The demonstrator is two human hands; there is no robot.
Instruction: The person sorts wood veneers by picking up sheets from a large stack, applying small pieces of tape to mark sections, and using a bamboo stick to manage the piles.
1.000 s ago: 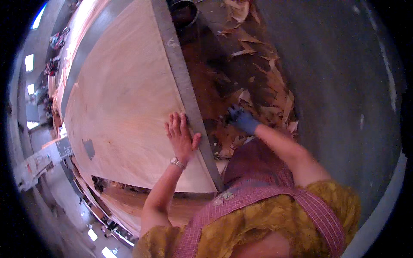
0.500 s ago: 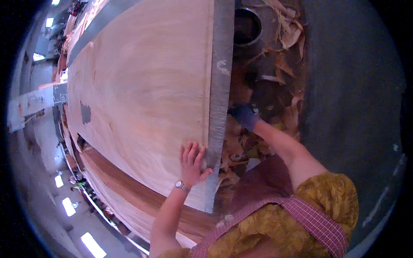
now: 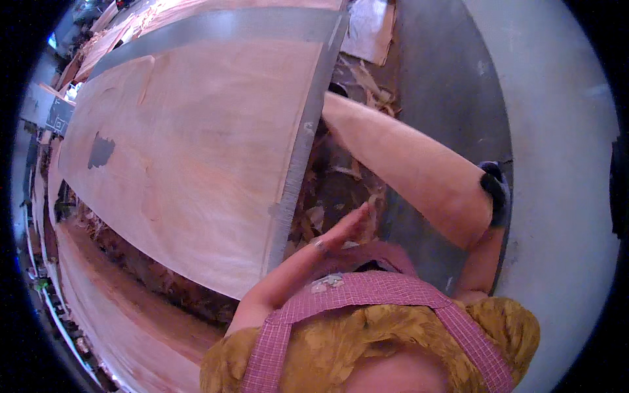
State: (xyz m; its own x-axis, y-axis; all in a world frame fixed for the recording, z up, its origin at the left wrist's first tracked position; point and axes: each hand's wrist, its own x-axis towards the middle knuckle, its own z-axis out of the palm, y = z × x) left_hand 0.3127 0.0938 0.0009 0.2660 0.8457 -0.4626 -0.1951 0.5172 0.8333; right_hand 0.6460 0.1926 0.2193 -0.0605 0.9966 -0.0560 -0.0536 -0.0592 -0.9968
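Slanting out from edge of grey bench in head view, pale wood strip is gripped at outer end by gloved right hand, fingers closed over it. Bare left hand is held near strip's lower side, fingers extended; contact with wood scraps behind cannot be told. Large veneer sheet is laid flat on bench.

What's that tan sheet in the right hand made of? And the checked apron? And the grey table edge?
The tan sheet looks like thin wood, bare and matte, from its plain woody colour. The checked apron seems soft, dull cloth: it creases. The grey table edge could be dull metal or painted board; scuffs don't settle it.
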